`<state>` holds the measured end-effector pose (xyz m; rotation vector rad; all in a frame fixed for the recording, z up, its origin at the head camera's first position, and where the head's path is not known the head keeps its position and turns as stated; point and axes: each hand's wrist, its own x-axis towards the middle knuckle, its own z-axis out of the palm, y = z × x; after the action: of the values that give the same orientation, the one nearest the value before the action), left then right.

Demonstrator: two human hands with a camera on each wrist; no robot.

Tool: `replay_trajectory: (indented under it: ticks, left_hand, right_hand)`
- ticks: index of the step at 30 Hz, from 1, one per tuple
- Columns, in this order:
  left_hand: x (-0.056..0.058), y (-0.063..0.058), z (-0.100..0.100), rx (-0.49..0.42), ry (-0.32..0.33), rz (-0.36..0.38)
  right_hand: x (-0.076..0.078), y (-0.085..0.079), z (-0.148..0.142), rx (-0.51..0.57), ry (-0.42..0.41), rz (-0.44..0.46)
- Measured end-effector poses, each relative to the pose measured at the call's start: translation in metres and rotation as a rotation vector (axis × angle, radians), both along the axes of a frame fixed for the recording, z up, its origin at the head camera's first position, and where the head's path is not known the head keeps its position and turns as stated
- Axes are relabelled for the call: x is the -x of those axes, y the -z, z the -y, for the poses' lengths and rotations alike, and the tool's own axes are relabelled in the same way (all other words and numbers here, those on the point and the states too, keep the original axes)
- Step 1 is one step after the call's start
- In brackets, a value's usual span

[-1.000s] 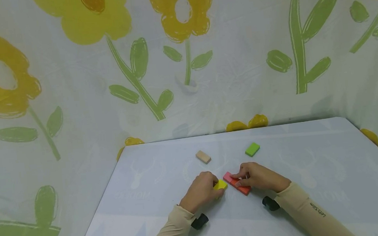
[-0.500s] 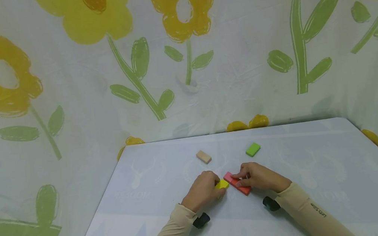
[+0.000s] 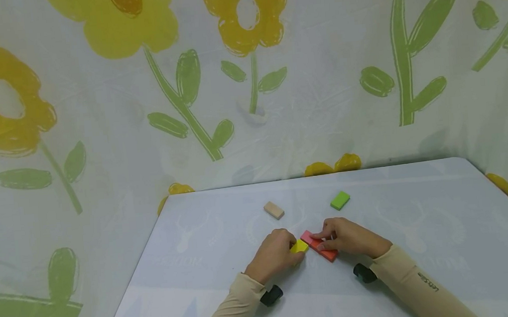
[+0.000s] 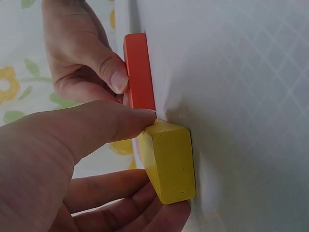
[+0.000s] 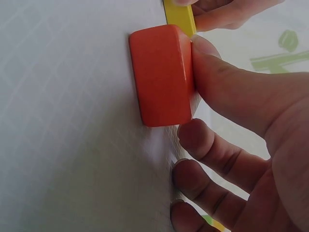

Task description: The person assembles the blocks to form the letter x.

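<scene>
My left hand (image 3: 272,257) pinches a yellow wooden block (image 3: 300,246) between thumb and fingers, as the left wrist view shows with the yellow block's end face (image 4: 175,166). Just right of it, a red block (image 3: 328,254) and a pink block (image 3: 306,237) lie end to end in a slanting row on the table. The yellow block's corner is right at this row, close to where red and pink meet. My right hand (image 3: 353,238) holds the row, thumb on the red block (image 5: 161,77) and index fingertip on the pink one; its other fingers curl beyond the far side.
A plain wood block (image 3: 274,210) lies farther back, left of centre, and a green block (image 3: 340,200) farther back to the right. The pale table (image 3: 222,206) ends at a flower-printed cloth (image 3: 321,97). Both wrists carry small black cameras.
My left hand has slid the yellow block slightly right, up to the red and pink row. The right hand has stayed in place on the row.
</scene>
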<state>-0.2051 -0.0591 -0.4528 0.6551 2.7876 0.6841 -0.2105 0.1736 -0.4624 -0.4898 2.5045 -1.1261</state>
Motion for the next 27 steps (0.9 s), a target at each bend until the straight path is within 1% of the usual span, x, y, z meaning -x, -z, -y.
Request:
replay_trajectory:
  ticks: [12, 27]
  left_hand:
    - [0.0012, 0.0003, -0.0008, 0.006, 0.015, -0.012]
    - [0.0026, 0.001, -0.0027, -0.001, 0.007, -0.002]
  right_hand:
    - [0.0005, 0.001, -0.0001, -0.011, 0.004, -0.005]
    - [0.0018, 0.0025, -0.001, -0.011, -0.009, -0.032]
